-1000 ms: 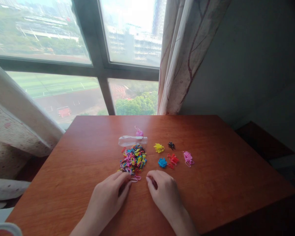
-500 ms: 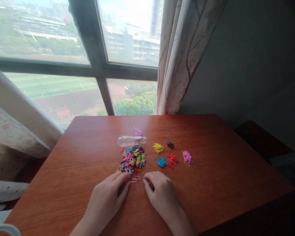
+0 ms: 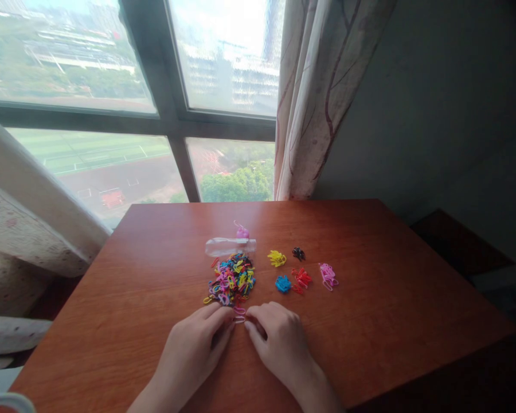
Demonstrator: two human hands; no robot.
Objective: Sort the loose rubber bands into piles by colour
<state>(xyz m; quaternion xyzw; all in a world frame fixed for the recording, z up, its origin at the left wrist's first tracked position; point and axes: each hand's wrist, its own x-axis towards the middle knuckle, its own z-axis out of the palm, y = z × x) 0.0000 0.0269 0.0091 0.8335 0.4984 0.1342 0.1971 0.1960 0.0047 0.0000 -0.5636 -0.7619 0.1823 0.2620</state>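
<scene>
A heap of small coloured elastic bands (image 3: 232, 276) lies in the middle of the table. Just in front of it, a pale pink elastic band (image 3: 239, 320) spans the small gap between my hands. My left hand (image 3: 202, 332) is closed in a pinch at the band's left end. My right hand (image 3: 279, 332), its thumb and fingers bent together, meets the right end; its fingertips are partly hidden. A second pink band (image 3: 239, 310) lies right behind, beside the heap.
Right of the heap are separate small piles: yellow (image 3: 277, 258), black (image 3: 298, 253), blue (image 3: 282, 284), red (image 3: 301, 278) and pink (image 3: 328, 275) bands. A clear bottle (image 3: 223, 246) lies on its side behind the heap, near a purple-pink cap (image 3: 242, 233). The wooden table (image 3: 395, 321) meets a window.
My left hand has moved slightly right, and the pale pink band with it. My right hand has come left to the band's other end. The piles look unchanged.
</scene>
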